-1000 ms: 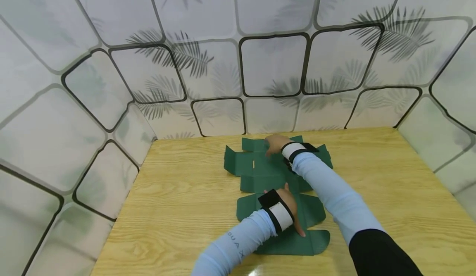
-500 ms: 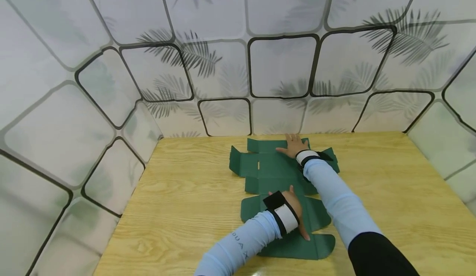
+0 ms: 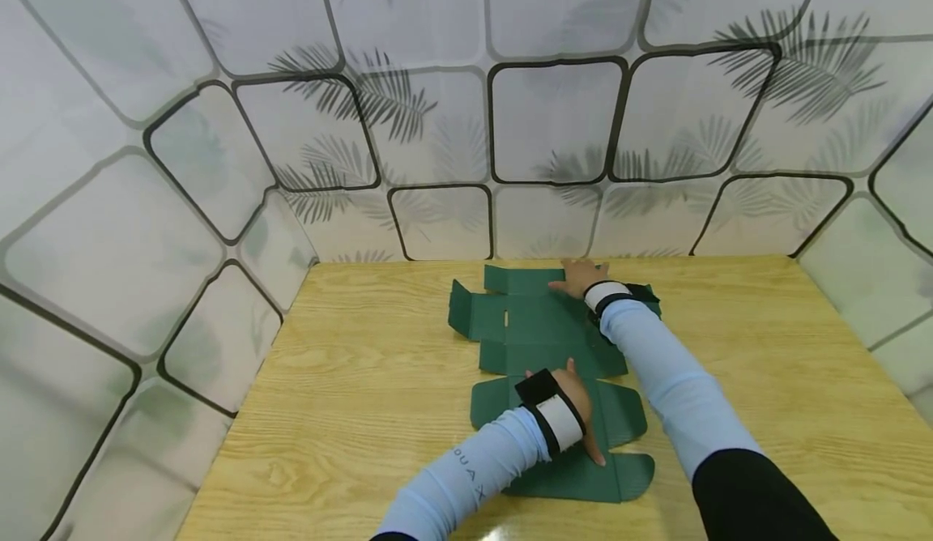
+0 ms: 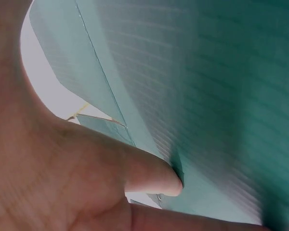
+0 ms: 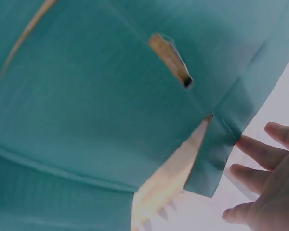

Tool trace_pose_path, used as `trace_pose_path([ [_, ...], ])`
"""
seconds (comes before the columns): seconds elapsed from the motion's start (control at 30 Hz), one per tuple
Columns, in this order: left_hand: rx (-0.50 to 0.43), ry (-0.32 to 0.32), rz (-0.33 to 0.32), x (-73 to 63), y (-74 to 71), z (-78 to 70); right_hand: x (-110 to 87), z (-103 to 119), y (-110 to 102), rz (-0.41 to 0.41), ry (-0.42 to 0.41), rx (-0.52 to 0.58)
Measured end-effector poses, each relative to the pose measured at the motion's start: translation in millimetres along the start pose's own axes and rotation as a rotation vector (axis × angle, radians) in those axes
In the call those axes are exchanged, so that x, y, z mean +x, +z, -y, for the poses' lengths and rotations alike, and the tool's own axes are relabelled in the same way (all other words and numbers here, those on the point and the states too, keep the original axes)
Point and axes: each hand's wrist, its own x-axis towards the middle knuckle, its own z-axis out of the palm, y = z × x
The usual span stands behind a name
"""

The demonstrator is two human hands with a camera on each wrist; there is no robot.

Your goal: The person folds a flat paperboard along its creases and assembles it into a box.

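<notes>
A dark green cardboard box blank (image 3: 543,318) lies unfolded on the wooden table, its side flaps spread out. My left hand (image 3: 576,395) rests on the near panel; its fingers are mostly hidden behind the wrist strap. In the left wrist view, straight fingers press against the ribbed green cardboard (image 4: 221,96). At the far end, my right hand (image 3: 581,276) reaches over the back flap (image 3: 530,281). The right wrist view shows its fingers (image 5: 262,153) extended, one fingertip right at the corner of a small flap (image 5: 207,166).
The wooden table (image 3: 364,379) extends on both sides of the blank. Behind it stands a patterned wall covering (image 3: 550,124), close to the back flap. One left side flap (image 3: 459,308) stands up at an angle. A narrow slot (image 5: 172,58) is cut through the cardboard.
My right hand has moved right along the back flap and then slightly farther toward its back edge. The left hand stays on the near panel. The head view has shifted a little.
</notes>
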Motion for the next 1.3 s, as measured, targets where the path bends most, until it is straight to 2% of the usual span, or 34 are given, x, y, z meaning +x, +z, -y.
trace_pose_path([
  [0.1,0.007,0.004,-0.003,-3.0,0.1,0.5,-2.8,2.4,-7.1,-0.025,0.003,0.0],
  [0.33,-0.032,0.003,-0.014,-6.1,0.9,0.4,-6.6,-5.3,-13.4,-0.16,-0.079,-0.051],
  [0.53,-0.027,-0.002,-0.011,-6.1,1.1,0.7,-14.5,-7.2,-24.7,-0.261,-0.138,-0.005],
  [0.67,-0.04,-0.008,0.0,-8.2,1.0,1.5,-16.4,-6.1,-29.8,-0.268,-0.166,0.079],
  [0.87,-0.049,-0.009,0.011,-8.9,1.4,0.7,-21.2,-4.6,-34.9,-0.21,-0.211,0.199],
  [1.03,-0.003,-0.007,-0.006,-6.2,1.2,-0.3,-26.7,-3.5,-38.2,-0.242,-0.268,0.2],
  [1.3,-0.01,0.002,-0.002,-5.5,0.6,1.0,-33.1,-2.3,-44.4,-0.318,-0.329,0.147],
])
